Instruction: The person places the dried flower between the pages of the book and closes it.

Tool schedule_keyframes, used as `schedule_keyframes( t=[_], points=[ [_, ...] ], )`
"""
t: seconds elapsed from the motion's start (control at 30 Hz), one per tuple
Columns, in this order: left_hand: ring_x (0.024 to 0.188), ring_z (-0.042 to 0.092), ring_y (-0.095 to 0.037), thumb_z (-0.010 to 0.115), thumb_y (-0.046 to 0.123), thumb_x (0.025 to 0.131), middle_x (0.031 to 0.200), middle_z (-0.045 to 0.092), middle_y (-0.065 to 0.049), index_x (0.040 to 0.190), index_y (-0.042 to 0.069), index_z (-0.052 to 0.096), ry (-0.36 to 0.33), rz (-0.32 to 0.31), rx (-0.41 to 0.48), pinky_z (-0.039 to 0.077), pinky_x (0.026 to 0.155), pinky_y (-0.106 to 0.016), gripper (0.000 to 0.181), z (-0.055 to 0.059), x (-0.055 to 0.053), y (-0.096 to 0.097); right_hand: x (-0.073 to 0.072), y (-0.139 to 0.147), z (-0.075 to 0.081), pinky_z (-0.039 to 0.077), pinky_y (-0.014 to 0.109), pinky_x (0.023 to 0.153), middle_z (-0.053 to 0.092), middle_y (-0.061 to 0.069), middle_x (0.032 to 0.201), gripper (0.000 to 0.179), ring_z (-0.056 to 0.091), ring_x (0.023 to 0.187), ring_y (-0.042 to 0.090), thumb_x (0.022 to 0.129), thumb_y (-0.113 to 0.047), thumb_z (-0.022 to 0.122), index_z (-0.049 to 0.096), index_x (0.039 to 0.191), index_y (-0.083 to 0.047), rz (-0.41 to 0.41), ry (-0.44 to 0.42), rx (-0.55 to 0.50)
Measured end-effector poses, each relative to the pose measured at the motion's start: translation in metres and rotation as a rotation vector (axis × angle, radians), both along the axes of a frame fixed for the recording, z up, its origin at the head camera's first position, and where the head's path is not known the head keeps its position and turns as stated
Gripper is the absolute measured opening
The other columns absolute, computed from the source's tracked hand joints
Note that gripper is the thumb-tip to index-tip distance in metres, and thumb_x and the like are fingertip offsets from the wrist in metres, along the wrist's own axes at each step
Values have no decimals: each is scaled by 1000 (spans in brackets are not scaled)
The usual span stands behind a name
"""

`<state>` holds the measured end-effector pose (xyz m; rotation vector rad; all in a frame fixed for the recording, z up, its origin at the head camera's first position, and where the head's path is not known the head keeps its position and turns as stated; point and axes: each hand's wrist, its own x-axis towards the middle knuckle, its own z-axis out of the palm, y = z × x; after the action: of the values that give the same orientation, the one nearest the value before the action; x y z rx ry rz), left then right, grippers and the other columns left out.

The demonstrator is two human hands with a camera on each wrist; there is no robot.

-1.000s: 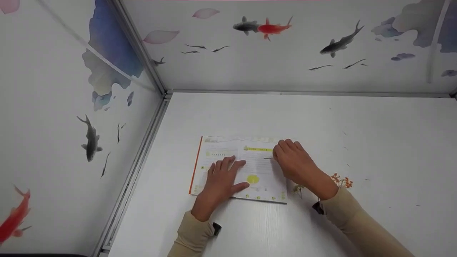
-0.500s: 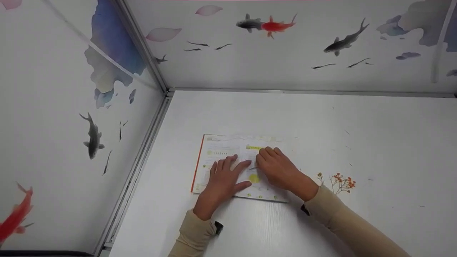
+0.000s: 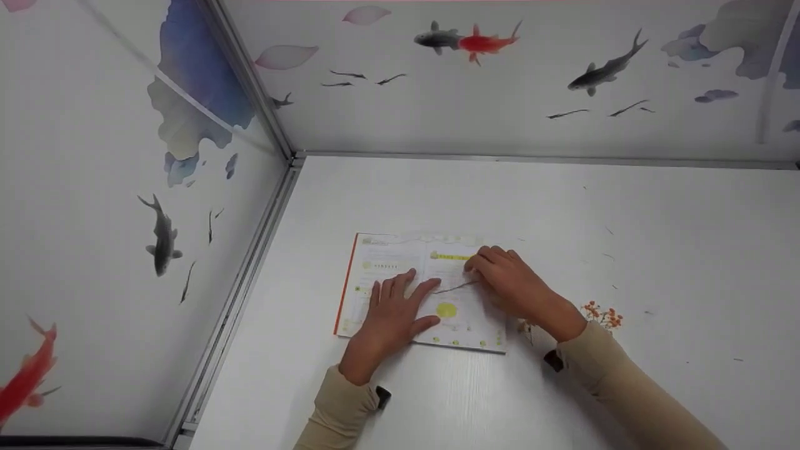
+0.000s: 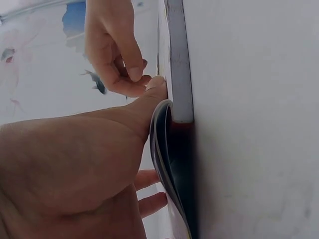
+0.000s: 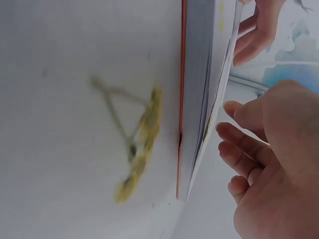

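An open book [image 3: 475,334] with an orange edge lies on the white table. My left hand [image 3: 389,315] rests spread across its pages, with index finger and thumb on the printed right page. A thin dark stem [image 3: 453,288] lies slanted on that page, its left end close to my left index finger. My right hand [image 3: 512,284] is over the book's right edge, fingers bent near the stem's other end. In the right wrist view a small gap shows between right thumb and index fingertip, with nothing visible between them.
Sprigs with orange flowers [image 3: 603,314] lie right of the book, partly behind the right forearm. A small yellowish sprig [image 5: 142,137] lies beside the book. Several bits of stem [image 3: 609,255] are scattered on the table. Fish-printed panels [image 3: 437,119] stand behind and left.
My right hand moves left and down over the page, then back to the right. More of the stem shows on the page now. My left hand stays in place.
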<state>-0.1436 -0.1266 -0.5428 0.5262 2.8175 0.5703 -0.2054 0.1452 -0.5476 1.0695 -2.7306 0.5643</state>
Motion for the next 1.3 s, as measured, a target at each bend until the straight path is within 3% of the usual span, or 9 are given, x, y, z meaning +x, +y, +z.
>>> schedule_keyframes(
  t=[0.27, 0.47, 0.63, 0.8, 0.93, 1.0, 1.1, 1.2, 1.3],
  points=[
    [163, 25, -36, 61, 53, 107, 176, 29, -14, 164, 36, 42, -11, 6, 11, 16, 131, -71, 61, -3, 2, 0, -8, 37, -5, 54, 59, 94, 68, 15, 143, 31, 65, 131, 38, 107, -5, 63, 67, 138, -3, -98, -71, 4],
    [162, 25, -38, 62, 52, 107, 176, 29, -14, 160, 36, 44, -8, 10, 11, 16, 130, -72, 59, -5, 5, 3, -5, 41, -6, 51, 64, 105, 56, 18, 162, 48, 54, 149, 38, 110, -15, 62, 57, 155, 0, -135, -152, 53],
    [162, 25, -38, 61, 52, 107, 176, 29, -14, 159, 38, 45, 0, 13, -4, 16, 130, -72, 56, -5, 4, 5, -3, 41, -3, 51, 65, 108, 51, 18, 166, 50, 52, 153, 37, 110, -14, 62, 53, 157, 1, -123, -152, 68],
    [159, 29, -38, 66, 51, 105, 174, 32, -15, 163, 34, 42, 58, 26, -33, 18, 129, -72, 65, -3, 4, 8, -5, 38, 1, 54, 62, 106, 52, 23, 164, 49, 55, 149, 39, 109, -8, 60, 53, 155, 7, -72, -132, 74],
    [159, 30, -38, 71, 48, 103, 172, 33, -15, 169, 26, 35, 168, 31, -146, 18, 132, -67, 78, 4, 6, 20, -7, 38, 2, 54, 62, 105, 52, 23, 163, 49, 57, 148, 39, 109, -9, 60, 52, 155, 7, -69, -137, 73],
    [158, 32, -35, 73, 46, 103, 171, 34, -14, 169, 21, 33, 229, 6, -200, 21, 133, -61, 82, 6, 9, 30, -8, 38, 1, 53, 63, 107, 51, 22, 165, 50, 55, 150, 38, 110, -10, 59, 51, 157, 6, -80, -162, 69],
    [151, 44, -27, 75, 45, 103, 164, 46, -9, 167, 16, 38, 290, -71, -239, 37, 127, -48, 79, 7, 17, 50, -8, 39, -1, 51, 64, 110, 49, 19, 167, 52, 52, 152, 37, 111, -13, 59, 49, 159, 4, -98, -198, 75],
    [133, 56, -20, 69, 51, 105, 145, 59, -3, 162, 16, 47, 334, -174, -252, 50, 108, -38, 70, 4, 24, 68, -9, 39, -1, 50, 65, 111, 48, 18, 169, 53, 51, 153, 36, 111, -14, 59, 49, 159, 3, -109, -218, 86],
    [115, 57, -18, 59, 63, 106, 129, 61, -1, 158, 18, 53, 402, -236, -285, 50, 90, -34, 68, 0, 28, 81, -9, 39, 1, 49, 64, 111, 48, 18, 168, 53, 51, 154, 36, 110, -13, 60, 49, 159, 4, -110, -225, 85]
  ],
)
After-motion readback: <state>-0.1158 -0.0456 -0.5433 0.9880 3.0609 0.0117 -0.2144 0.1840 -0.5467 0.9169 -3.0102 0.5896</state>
